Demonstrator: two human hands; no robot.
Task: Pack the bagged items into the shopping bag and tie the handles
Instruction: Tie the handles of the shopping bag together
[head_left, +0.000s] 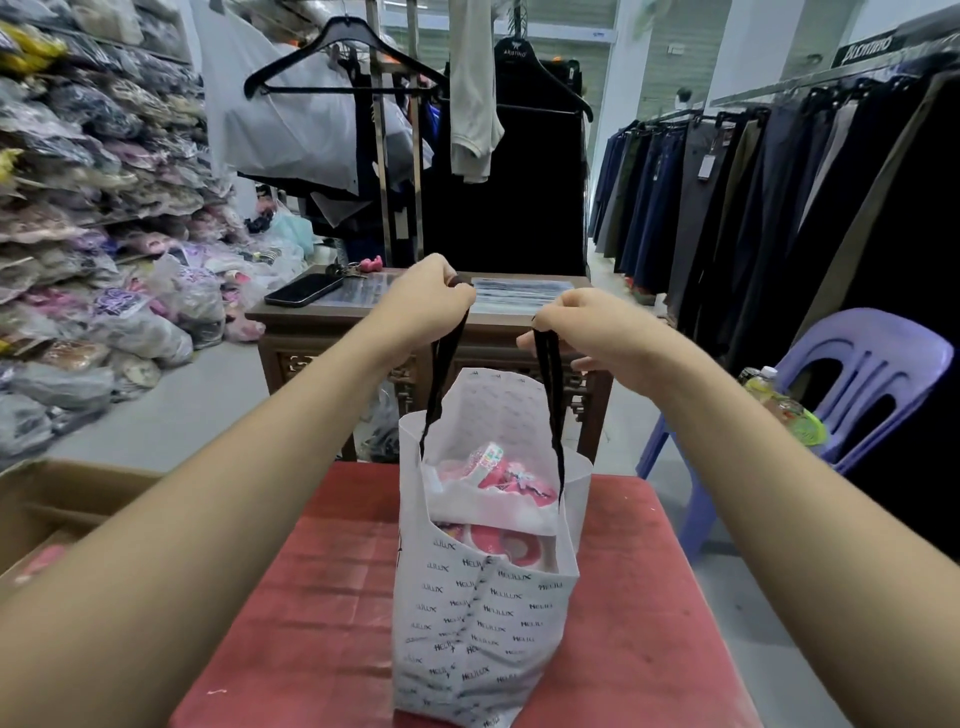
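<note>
Head view: the white shopping bag (483, 613), soft and papery and printed all over with small black lettering, stands upright on a worn red table (311, 597). Inside it lie the bagged items (501, 480), glossy pink shapes in clear wrap. Two flat black straps rise from its rim. The left hand (426, 296) curls its fingers round the left handle (442, 364), and the right hand (587, 327) grips the right handle (551, 384); both hands are above the bag and apart. Beyond the bag is a carved dark wooden desk (322, 327) with a black phone (304, 289) on it. Right of the bag stands a lilac plastic chair (862, 374), and left of it a cardboard box (62, 493).
</note>
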